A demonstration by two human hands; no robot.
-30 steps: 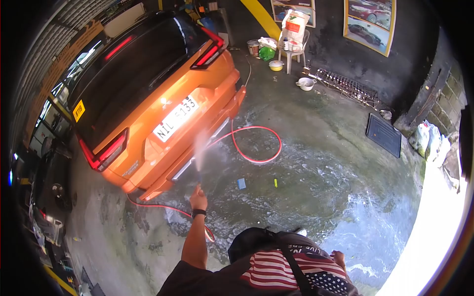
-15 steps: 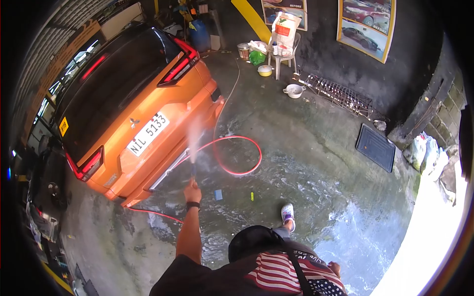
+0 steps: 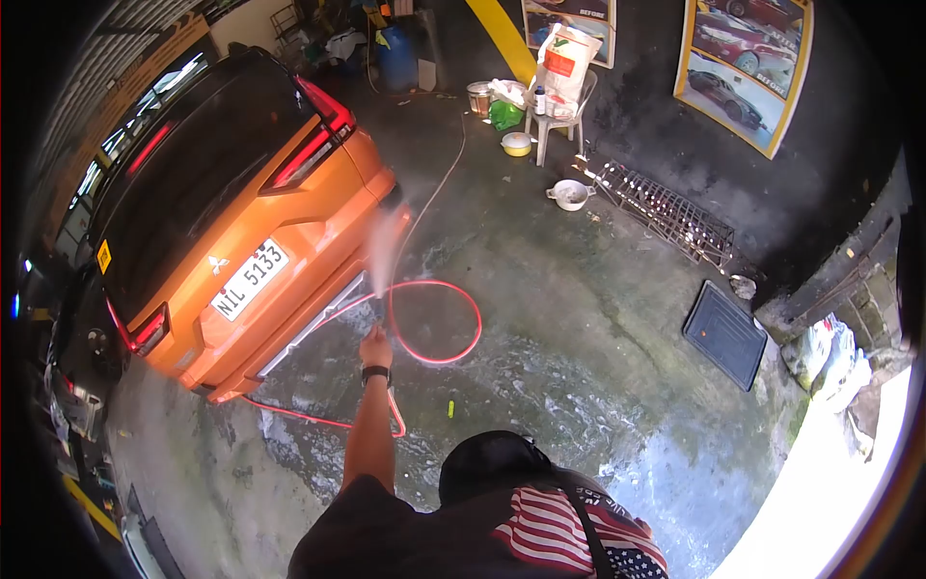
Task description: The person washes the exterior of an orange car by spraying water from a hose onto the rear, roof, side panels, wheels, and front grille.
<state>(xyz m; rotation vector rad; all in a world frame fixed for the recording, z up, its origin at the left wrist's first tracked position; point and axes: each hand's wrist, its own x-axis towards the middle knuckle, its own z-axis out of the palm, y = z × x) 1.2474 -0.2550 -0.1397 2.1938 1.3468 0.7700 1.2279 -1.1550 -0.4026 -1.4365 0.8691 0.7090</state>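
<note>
My left hand, a dark watch on its wrist, is shut on a pressure-washer wand pointing away from me. A stream of spray leaves the wand and strikes the rear right corner of an orange car with plate NIL 5133. A red hose loops on the wet concrete just right of my hand and trails back under the bumper. My right hand is out of sight behind my body. My dark cap and flag-print shirt fill the bottom of the view.
A white plastic chair with a sack, buckets and a yellow bowl stands at the back wall. A white basin, a metal grate and a black floor mat lie to the right. A small yellow item lies near me.
The spray has shifted from the middle of the bumper to the car's rear right corner. My left hand has moved with it. My right hand and my foot have dropped out of view.
</note>
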